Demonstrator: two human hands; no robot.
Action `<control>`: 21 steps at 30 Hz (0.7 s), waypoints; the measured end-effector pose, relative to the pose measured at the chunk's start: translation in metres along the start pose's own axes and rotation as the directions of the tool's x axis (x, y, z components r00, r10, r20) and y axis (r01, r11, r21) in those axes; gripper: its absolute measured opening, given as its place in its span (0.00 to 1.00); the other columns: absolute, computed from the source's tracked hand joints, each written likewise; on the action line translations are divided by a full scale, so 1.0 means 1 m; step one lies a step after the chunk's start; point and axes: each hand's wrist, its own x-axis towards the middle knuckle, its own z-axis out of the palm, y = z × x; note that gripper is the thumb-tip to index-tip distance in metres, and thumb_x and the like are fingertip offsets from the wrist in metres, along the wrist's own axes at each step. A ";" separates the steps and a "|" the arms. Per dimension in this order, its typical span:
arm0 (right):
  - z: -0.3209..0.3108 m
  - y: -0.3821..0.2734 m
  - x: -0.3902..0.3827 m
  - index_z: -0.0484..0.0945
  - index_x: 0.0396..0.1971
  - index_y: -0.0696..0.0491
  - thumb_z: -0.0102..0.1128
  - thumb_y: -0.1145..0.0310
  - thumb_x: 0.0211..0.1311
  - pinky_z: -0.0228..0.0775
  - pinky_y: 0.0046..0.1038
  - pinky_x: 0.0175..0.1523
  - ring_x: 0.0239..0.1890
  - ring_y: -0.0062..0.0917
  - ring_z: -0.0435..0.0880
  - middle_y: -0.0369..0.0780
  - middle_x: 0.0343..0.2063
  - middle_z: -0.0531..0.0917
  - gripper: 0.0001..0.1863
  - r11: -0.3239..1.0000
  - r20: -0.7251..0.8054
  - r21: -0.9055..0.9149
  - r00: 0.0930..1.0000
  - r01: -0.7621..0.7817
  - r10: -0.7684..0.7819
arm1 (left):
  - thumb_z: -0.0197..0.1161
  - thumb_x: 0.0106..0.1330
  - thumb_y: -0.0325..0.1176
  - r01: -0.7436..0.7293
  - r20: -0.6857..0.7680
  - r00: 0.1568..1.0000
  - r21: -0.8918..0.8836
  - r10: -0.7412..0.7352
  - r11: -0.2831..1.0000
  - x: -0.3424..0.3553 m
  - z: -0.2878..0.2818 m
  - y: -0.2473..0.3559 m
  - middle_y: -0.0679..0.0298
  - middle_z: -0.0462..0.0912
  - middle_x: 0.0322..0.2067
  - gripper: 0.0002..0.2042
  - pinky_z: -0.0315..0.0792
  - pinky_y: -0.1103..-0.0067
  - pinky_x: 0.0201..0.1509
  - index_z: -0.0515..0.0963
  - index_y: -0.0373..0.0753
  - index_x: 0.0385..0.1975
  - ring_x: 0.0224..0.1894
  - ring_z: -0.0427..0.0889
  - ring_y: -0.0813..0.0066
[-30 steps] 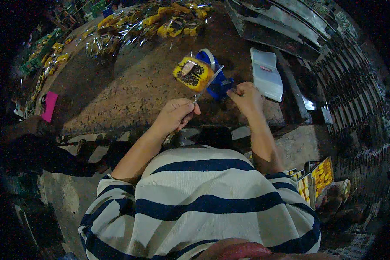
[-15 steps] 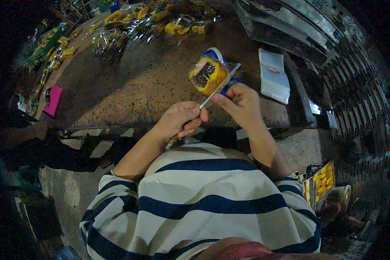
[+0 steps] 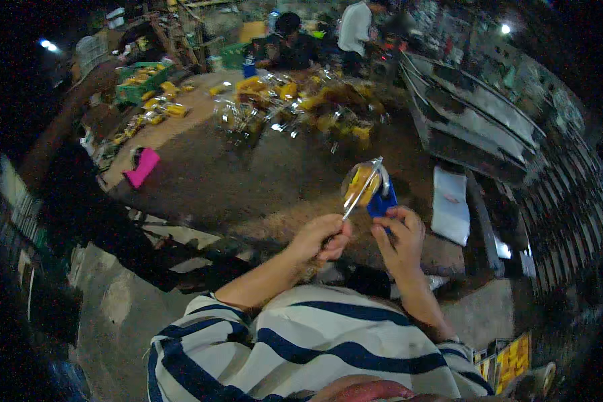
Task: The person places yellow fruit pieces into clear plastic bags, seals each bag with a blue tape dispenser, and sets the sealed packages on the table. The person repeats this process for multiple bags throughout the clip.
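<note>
A clear plastic bag with a yellow and brown food piece (image 3: 356, 185) inside is in front of me, above the near part of the table. My left hand (image 3: 323, 236) is closed on the gathered edge of this bag, which stretches up and right as a thin shiny strip. Just right of the bag is a blue tape dispenser (image 3: 383, 203) with a pale, curved roll at its top. The fingers and thumb of my right hand (image 3: 403, 240) close around its lower end. The bag partly covers the dispenser.
A brown table (image 3: 248, 181) carries a heap of bagged yellow pieces (image 3: 301, 100) at the back. A pink object (image 3: 141, 167) lies left, a stack of clear bags (image 3: 450, 204) right. Beyond are a metal trough (image 3: 469, 114), a green crate (image 3: 137, 82) and two people (image 3: 355, 30).
My view has tilted up, bringing in the far side of the room and the people. The bag has turned more edge-on; both hands keep their grip.
</note>
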 end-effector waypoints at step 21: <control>-0.064 -0.013 -0.012 0.81 0.36 0.50 0.60 0.63 0.55 0.73 0.33 0.32 0.28 0.34 0.80 0.42 0.28 0.82 0.11 0.997 0.382 0.034 0.921 0.070 -0.077 | 0.72 0.45 0.38 -0.219 0.272 0.768 0.962 0.579 -0.162 -0.071 0.065 0.088 0.54 0.69 0.54 0.39 0.60 0.69 0.61 0.62 0.40 0.59 0.57 0.66 0.55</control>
